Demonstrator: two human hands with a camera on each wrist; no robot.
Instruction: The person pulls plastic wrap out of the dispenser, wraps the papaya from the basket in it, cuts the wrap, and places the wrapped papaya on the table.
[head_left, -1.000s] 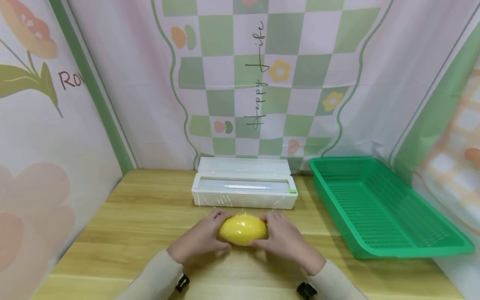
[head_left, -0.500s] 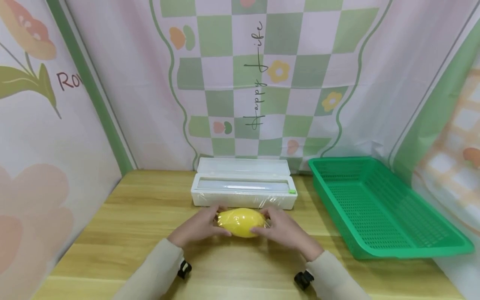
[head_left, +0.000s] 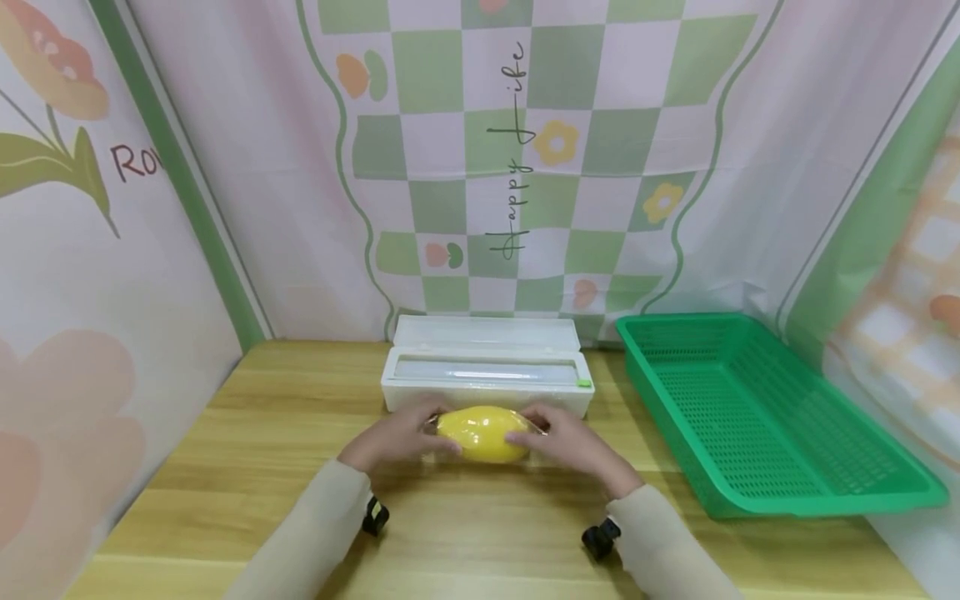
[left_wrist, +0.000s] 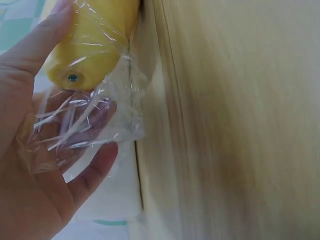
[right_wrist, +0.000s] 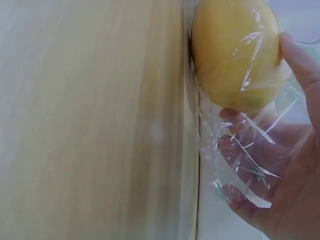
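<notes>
Right now the yellow mango (head_left: pixel 483 433) sits just in front of the white wrap dispenser (head_left: pixel 486 377), its long axis running side to side, parallel to the dispenser's front wall; clear cling film (left_wrist: pixel 82 125) covers the fruit and trails loose off both ends; the left hand (head_left: pixel 393 437) cups the mango's left end, thumb along its near side and fingers curled round the loose film there, while the right hand (head_left: pixel 570 442) does the same at the right end, so the fruit lies squarely between the two and neither is nearer than the other; in the left wrist view the film bunches across the palm past the fruit's tip, and in the right wrist view a like tail of film (right_wrist: pixel 245 165) drapes over the fingers (right_wrist: pixel 235 150); the green basket (head_left: pixel 757 417) stands to the right of the dispenser, well apart from both hands, on the same wooden table (head_left: pixel 247 433).
</notes>
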